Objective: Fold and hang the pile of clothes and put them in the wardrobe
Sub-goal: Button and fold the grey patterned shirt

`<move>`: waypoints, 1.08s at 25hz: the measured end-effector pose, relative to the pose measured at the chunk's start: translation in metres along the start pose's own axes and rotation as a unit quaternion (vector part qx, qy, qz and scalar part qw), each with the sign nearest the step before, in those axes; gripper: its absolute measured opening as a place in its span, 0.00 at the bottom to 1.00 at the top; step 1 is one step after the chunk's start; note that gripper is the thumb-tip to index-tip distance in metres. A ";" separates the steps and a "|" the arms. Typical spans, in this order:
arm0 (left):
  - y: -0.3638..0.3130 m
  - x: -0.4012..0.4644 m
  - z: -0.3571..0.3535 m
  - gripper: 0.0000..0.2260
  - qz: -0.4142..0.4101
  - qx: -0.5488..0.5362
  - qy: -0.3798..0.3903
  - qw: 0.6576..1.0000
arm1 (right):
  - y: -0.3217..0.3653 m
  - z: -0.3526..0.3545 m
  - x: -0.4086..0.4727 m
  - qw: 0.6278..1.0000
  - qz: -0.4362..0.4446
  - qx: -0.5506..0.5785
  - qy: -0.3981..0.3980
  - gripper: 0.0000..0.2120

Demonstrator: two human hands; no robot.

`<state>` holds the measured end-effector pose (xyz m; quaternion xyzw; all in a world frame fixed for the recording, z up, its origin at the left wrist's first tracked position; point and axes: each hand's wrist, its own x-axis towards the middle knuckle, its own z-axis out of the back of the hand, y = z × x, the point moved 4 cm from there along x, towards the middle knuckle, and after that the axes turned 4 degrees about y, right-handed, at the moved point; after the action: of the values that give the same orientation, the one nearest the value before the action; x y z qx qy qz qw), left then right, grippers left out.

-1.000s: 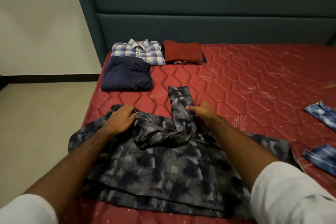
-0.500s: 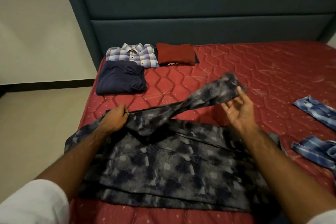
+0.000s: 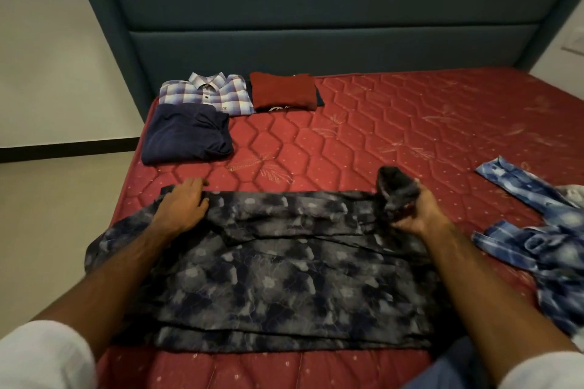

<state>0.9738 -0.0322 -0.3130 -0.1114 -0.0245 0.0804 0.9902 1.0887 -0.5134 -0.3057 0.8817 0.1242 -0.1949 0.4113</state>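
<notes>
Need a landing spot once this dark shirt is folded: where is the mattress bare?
Bare mattress runs from the red folded top rightward, and between the navy fold and the dark patterned shirt. The right edge is crowded by the blue tie-dye shirt.

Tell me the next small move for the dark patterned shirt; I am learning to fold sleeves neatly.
Probably lay the sleeve end down across the shirt and smooth it flat. The right hand grips the bunched sleeve at the shirt's right edge, lifted off the mattress, while the left hand presses flat on the left end, pinning the cloth.
</notes>
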 end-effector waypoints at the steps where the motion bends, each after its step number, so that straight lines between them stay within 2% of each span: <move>1: -0.011 -0.006 0.005 0.15 -0.023 0.037 -0.049 0.998 | -0.006 0.012 -0.010 0.997 -0.042 -0.062 -0.015 0.28; 2: -0.024 -0.014 0.011 0.15 -0.055 0.066 -0.099 0.991 | -0.007 0.021 -0.017 0.989 -0.083 -0.118 -0.027 0.31; 4: -0.053 -0.034 0.021 0.16 -0.150 0.110 -0.154 0.971 | 0.001 0.031 -0.023 0.957 -0.089 -0.273 -0.043 0.40; 6: -0.073 -0.051 0.017 0.19 -0.240 0.157 -0.131 0.949 | 0.006 0.032 -0.025 0.902 -0.072 -0.425 -0.022 0.51; 8: -0.081 -0.059 0.003 0.22 -0.274 0.219 -0.067 0.934 | 0.012 0.022 -0.024 0.832 -0.062 -0.550 0.021 0.58; 9: -0.083 -0.060 -0.005 0.23 -0.271 0.244 -0.030 0.930 | 0.014 0.015 -0.023 0.783 -0.059 -0.617 0.059 0.61; 11: -0.084 -0.059 -0.016 0.23 -0.240 0.270 0.017 0.932 | 0.008 0.005 -0.025 0.643 -0.034 -0.752 0.140 0.62; 12: -0.086 -0.057 -0.018 0.23 -0.221 0.276 0.032 0.935 | 0.006 0.004 -0.022 0.571 -0.003 -0.806 0.157 0.56; 13: -0.087 -0.055 -0.020 0.23 -0.207 0.280 0.037 0.937 | 0.009 0.002 -0.022 0.541 0.027 -0.827 0.149 0.43; 14: -0.088 -0.053 -0.021 0.24 -0.200 0.280 0.035 0.938 | 0.015 0.003 -0.017 0.546 0.064 -0.825 0.130 0.28; 15: -0.089 -0.052 -0.021 0.24 -0.200 0.275 0.028 0.940 | 0.024 0.004 -0.014 0.568 0.087 -0.812 0.101 0.18; 16: -0.088 -0.051 -0.019 0.22 -0.205 0.267 0.018 0.942 | 0.035 0.007 -0.011 0.611 0.094 -0.783 0.077 0.13; 18: -0.084 -0.048 -0.014 0.16 -0.216 0.250 -0.010 0.944 | 0.058 0.025 -0.006 0.728 0.075 -0.681 0.019 0.13; 19: -0.081 -0.047 -0.011 0.14 -0.217 0.245 -0.020 0.945 | 0.068 0.036 -0.005 0.752 0.067 -0.656 -0.008 0.13; 20: -0.078 -0.047 -0.009 0.13 -0.217 0.242 -0.025 0.945 | 0.076 0.050 -0.003 0.747 0.064 -0.661 -0.037 0.11; 22: -0.074 -0.047 -0.007 0.12 -0.218 0.239 -0.035 0.946 | 0.082 0.079 -0.002 0.692 0.052 -0.714 -0.089 0.02; 23: -0.074 -0.048 -0.007 0.12 -0.217 0.235 -0.039 0.947 | 0.082 0.089 0.000 0.690 0.061 -0.714 -0.101 0.07; 24: -0.074 -0.047 -0.007 0.12 -0.215 0.229 -0.042 0.948 | 0.079 0.093 0.002 0.706 0.084 -0.698 -0.089 0.13; 25: -0.074 -0.047 -0.007 0.12 -0.212 0.225 -0.041 0.950 | 0.077 0.088 -0.001 0.707 0.134 -0.691 -0.065 0.17; 27: -0.079 -0.045 -0.009 0.15 -0.206 0.219 -0.030 0.953 | 0.071 0.072 -0.007 0.649 0.228 -0.726 -0.021 0.22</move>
<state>0.9420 -0.1170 -0.3051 0.1183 -0.0586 -0.1190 0.9841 1.0925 -0.6147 -0.2968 0.2977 0.0121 0.0391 0.9538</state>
